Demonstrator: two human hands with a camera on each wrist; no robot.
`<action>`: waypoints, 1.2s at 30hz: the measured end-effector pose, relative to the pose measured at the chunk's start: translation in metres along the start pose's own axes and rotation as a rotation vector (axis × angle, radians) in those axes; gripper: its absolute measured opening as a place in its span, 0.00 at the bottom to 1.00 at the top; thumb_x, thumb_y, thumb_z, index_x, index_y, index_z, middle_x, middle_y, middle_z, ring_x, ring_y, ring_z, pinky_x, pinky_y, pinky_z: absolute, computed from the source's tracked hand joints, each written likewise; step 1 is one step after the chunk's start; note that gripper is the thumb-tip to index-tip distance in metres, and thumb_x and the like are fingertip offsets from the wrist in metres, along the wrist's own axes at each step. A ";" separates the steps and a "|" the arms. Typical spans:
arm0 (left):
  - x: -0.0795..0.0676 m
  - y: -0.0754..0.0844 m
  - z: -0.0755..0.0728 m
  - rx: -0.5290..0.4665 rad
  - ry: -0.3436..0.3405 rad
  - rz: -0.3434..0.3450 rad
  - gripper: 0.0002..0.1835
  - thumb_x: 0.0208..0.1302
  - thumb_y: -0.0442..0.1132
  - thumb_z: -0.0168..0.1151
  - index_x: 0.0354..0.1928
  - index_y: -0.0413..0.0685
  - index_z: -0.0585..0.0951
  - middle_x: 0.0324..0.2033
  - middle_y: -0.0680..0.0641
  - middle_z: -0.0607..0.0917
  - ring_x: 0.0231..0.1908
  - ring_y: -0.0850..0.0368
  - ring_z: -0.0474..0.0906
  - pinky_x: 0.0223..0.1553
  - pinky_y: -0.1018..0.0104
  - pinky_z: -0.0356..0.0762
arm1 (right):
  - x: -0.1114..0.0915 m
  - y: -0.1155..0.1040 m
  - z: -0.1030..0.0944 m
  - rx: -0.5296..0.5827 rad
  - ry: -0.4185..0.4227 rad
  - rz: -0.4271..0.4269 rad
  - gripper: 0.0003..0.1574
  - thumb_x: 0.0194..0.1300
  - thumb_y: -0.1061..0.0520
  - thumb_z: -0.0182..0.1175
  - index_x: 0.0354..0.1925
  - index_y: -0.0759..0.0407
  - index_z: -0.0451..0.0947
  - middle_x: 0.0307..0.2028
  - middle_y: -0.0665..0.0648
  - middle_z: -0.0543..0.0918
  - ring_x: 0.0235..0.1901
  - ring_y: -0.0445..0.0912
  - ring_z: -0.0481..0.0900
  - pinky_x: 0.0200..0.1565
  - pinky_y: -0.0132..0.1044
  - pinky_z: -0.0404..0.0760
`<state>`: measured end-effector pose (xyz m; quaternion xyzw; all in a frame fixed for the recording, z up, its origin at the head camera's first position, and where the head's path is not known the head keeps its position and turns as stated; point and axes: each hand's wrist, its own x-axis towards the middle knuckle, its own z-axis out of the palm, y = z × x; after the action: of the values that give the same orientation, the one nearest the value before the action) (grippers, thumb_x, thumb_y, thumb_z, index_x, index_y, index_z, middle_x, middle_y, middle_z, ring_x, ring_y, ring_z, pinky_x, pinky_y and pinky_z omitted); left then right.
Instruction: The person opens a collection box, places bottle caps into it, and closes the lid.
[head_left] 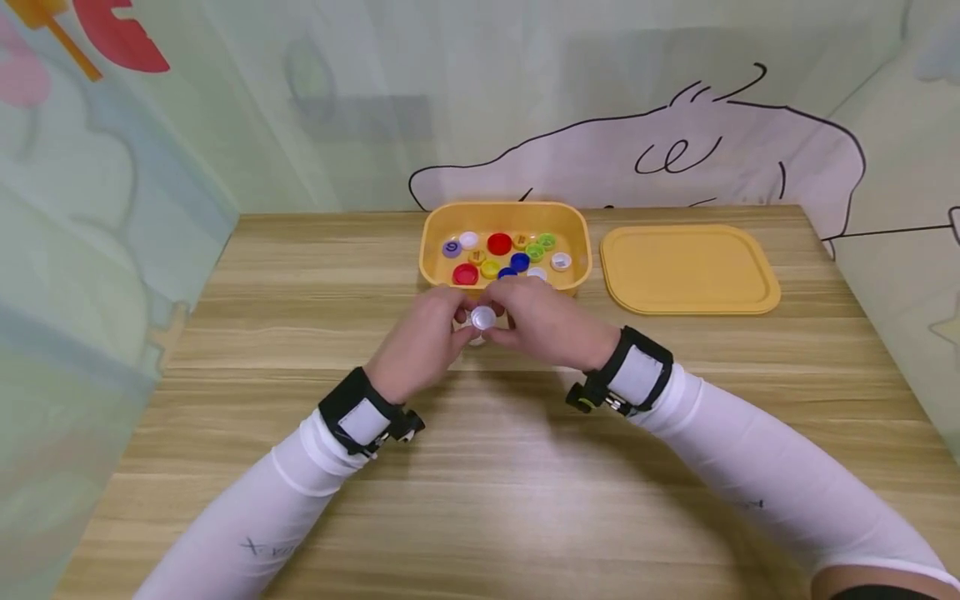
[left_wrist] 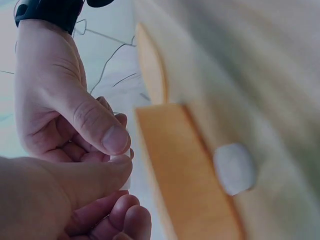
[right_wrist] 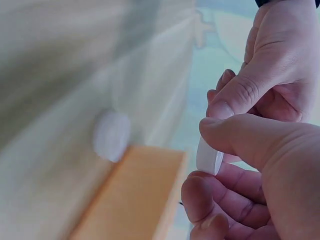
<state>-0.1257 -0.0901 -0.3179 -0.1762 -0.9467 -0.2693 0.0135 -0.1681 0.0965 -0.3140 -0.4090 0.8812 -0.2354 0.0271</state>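
Between both hands, just above the table in front of the yellow tub, is a white bottle cap (head_left: 483, 317). My left hand (head_left: 422, 337) pinches it from the left, and my right hand (head_left: 543, 321) pinches it from the right. The two thumb tips meet at the cap's edge in both wrist views. In the right wrist view the cap (right_wrist: 208, 157) stands on edge, its plain side wall showing; in the left wrist view the thumbs cover most of it. A second white piece, blurred and round-edged (left_wrist: 234, 169), lies on the table below the hands.
Beyond the hands the yellow tub (head_left: 429, 254) contains several bottle caps in red, blue, green, yellow, purple and white. Its yellow lid (head_left: 690, 269) lies flat to the right. A printed curtain (head_left: 337, 125) hangs behind the wooden table (head_left: 315, 267).
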 end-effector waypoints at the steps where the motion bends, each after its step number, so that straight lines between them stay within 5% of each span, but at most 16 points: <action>1: 0.003 0.001 -0.004 -0.003 0.014 0.015 0.13 0.63 0.40 0.69 0.47 0.43 0.81 0.37 0.50 0.78 0.37 0.56 0.73 0.40 0.67 0.74 | 0.002 -0.001 -0.005 -0.013 0.003 0.007 0.17 0.60 0.53 0.72 0.46 0.57 0.81 0.36 0.49 0.82 0.36 0.46 0.78 0.41 0.32 0.77; 7: 0.030 0.009 -0.023 0.042 0.104 0.095 0.12 0.64 0.37 0.68 0.44 0.38 0.81 0.37 0.45 0.80 0.37 0.53 0.75 0.40 0.65 0.74 | 0.018 0.000 -0.037 -0.091 0.024 0.034 0.18 0.61 0.51 0.71 0.44 0.59 0.80 0.35 0.53 0.81 0.35 0.47 0.76 0.39 0.34 0.75; 15: 0.075 0.016 -0.033 0.095 0.050 0.004 0.13 0.67 0.41 0.65 0.48 0.41 0.79 0.37 0.48 0.77 0.37 0.55 0.72 0.38 0.68 0.71 | 0.043 0.019 -0.064 -0.139 0.007 0.096 0.18 0.62 0.52 0.70 0.46 0.60 0.80 0.37 0.54 0.82 0.34 0.47 0.78 0.39 0.35 0.77; 21: 0.106 0.009 -0.021 0.116 0.007 -0.108 0.15 0.69 0.45 0.63 0.51 0.44 0.78 0.38 0.49 0.76 0.39 0.55 0.72 0.38 0.69 0.72 | 0.060 0.041 -0.063 -0.126 -0.039 0.174 0.19 0.63 0.52 0.69 0.49 0.60 0.79 0.41 0.56 0.81 0.38 0.49 0.78 0.44 0.39 0.77; 27: 0.130 -0.009 -0.002 0.110 -0.006 -0.143 0.12 0.70 0.43 0.62 0.50 0.45 0.81 0.36 0.49 0.80 0.37 0.55 0.74 0.37 0.68 0.72 | 0.078 0.061 -0.054 -0.157 -0.112 0.244 0.19 0.63 0.53 0.68 0.48 0.61 0.80 0.41 0.57 0.81 0.40 0.51 0.77 0.46 0.42 0.76; 36: 0.142 -0.022 0.014 0.158 -0.076 -0.204 0.08 0.70 0.42 0.60 0.45 0.46 0.80 0.36 0.48 0.79 0.37 0.54 0.75 0.36 0.66 0.72 | 0.093 0.076 -0.038 -0.184 -0.200 0.269 0.20 0.63 0.50 0.69 0.48 0.61 0.82 0.36 0.58 0.82 0.35 0.52 0.77 0.40 0.40 0.76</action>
<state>-0.2651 -0.0539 -0.3238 -0.0875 -0.9778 -0.1869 -0.0358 -0.2929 0.0850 -0.2996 -0.3096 0.9387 -0.1063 0.1085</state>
